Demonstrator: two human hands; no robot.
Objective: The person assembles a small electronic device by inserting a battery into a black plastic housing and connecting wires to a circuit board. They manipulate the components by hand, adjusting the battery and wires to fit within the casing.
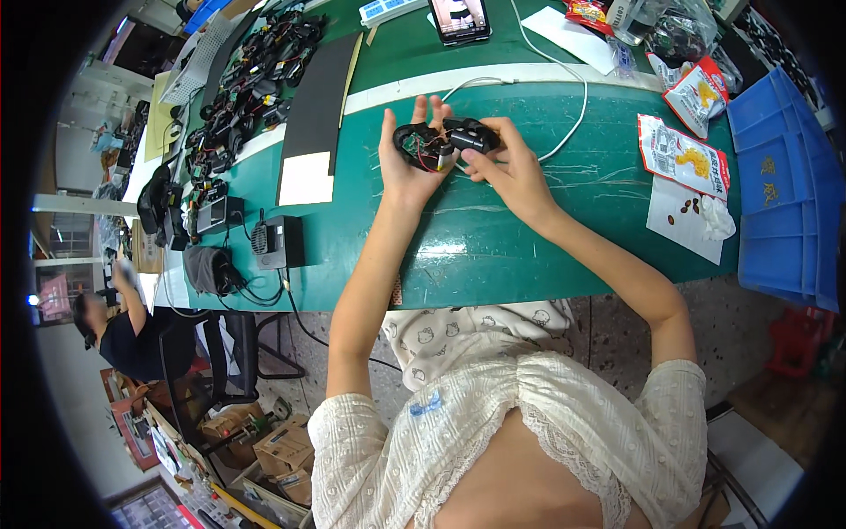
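Observation:
Above the green table, my left hand [410, 163] holds an opened black plastic shell [412, 144] in its palm, fingers reaching up behind it. Inside the shell show a green circuit board and thin red wires. My right hand [507, 167] grips a glossy black, rounded housing part [471, 136] between thumb and fingers. Wires run across the small gap between the two parts. A small pale piece sits near the wires by the right thumb; its kind is too small to tell.
Many similar black parts with circuit boards [256, 84] lie heaped at left. A black box-shaped device [277, 242] with cables stands near the front edge. Snack packets [684, 159] and a blue crate [784, 189] are at right. A phone [460, 19] stands at the back; a person [132, 335] sits far left.

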